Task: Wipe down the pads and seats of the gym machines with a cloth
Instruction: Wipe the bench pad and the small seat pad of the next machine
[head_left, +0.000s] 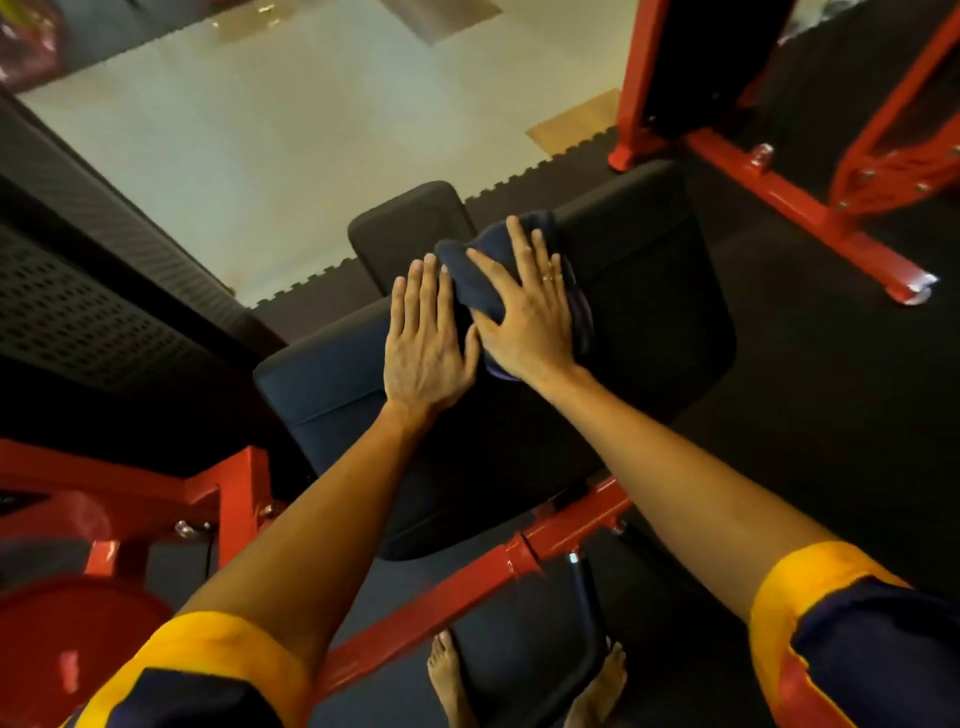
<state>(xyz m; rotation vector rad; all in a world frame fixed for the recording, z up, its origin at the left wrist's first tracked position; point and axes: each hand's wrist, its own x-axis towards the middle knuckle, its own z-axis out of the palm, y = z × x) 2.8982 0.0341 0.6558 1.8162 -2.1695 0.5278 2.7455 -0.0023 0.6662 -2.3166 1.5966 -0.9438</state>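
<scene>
Black rubber mats (831, 389) meet pale floor (260, 156) at upper left, and a red steel machine frame (779, 197) flanks the broad black vinyl pad (649, 312) at centre. Wiping is in hand: the right hand (524, 317), grip open, presses a dark navy cloth (483, 280) onto the pad, and the left hand (423, 338) lies flat beside it, grip open. The next move probably calls for sliding the cloth with steady pressure across the pad's bare areas.

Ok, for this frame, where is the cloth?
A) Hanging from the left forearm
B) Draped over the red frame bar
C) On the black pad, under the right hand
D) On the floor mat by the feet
C: the dark cloth lies on the black pad, pressed down by the right hand with its fingers spread, while the left hand rests flat on the pad beside it.
</scene>
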